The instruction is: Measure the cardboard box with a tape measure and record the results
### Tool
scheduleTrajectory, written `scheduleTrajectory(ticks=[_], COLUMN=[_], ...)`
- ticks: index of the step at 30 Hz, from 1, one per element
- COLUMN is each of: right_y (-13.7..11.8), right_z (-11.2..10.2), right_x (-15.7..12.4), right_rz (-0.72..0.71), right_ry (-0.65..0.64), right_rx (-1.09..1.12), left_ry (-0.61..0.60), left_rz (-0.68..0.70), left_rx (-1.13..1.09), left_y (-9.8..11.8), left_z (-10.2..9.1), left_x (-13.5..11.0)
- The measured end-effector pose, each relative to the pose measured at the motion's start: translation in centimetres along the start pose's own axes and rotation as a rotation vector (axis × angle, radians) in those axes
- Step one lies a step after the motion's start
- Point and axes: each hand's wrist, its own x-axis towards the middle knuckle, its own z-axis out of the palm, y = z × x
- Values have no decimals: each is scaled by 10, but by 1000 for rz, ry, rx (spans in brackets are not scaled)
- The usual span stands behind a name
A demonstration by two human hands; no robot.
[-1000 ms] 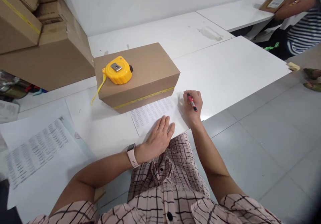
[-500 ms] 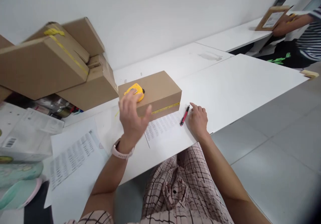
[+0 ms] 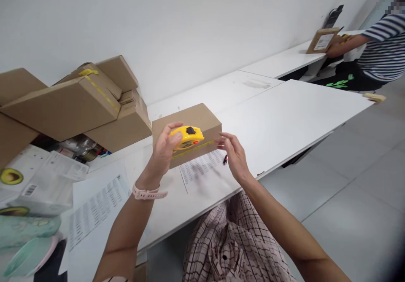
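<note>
My left hand (image 3: 162,150), with a pink band on its wrist, grips a yellow tape measure (image 3: 191,134) with black and red parts. It is held up in front of a closed brown cardboard box (image 3: 193,114). A yellow strip (image 3: 205,146) runs along the box's near side. By the box's right front corner is my right hand (image 3: 236,155), its fingers apart and nothing seen in them; whether they touch the box I cannot tell. Beneath that hand, a red and black pen (image 3: 225,159), partly hidden, lies on a printed sheet (image 3: 202,174).
Several cardboard boxes (image 3: 69,109) are stacked at the left. Below them are a white carton with avocado pictures (image 3: 47,181), printed papers (image 3: 95,206) and a mint-green bowl-like item (image 3: 30,254). At the far right a person in a striped shirt (image 3: 379,54) handles a parcel (image 3: 322,41).
My left hand has picked the tape measure up off the box top. My right hand has risen from the table beside the pen and moved left to the box's corner. The view has shifted.
</note>
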Motion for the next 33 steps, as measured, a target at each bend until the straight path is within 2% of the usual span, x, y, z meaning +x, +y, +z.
scheduleTrajectory(ticks=[1,3,6,8,10,12,16,19,22,26,29,33], right_y=[-16,-42,-64,-69,-69,-66,-49,-28,-9,3,3,-1], right_z=[7,17,20,20,19,17,13,13,19,25,25,25], right_x=[3,11,28,42,61,86,137,159,162,156,154,154], right_rz=[136,323,489,531,494,416,345,389,440,497,558,578], right_ry=[-141,-286,-352,-354,-312,-223,-13,61,66,-18,-82,-63], right_rx=[184,406,488,478,460,419,232,-26,-199,-287,-342,-386], left_ry=[-30,-59,-53,-34,14,116,363,424,420,398,347,298], left_rz=[-34,-82,-122,-131,-111,-70,-65,-167,-234,-252,-238,-227], left_rx=[-17,-20,2,14,23,29,36,59,72,77,109,132], left_y=[4,6,4,3,4,4,-2,-14,-25,-33,-35,-36], left_z=[3,3,-6,-20,-39,-64,-127,-172,-200,-209,-202,-188], left_x=[-3,-6,-7,-6,-4,-1,10,15,17,18,22,30])
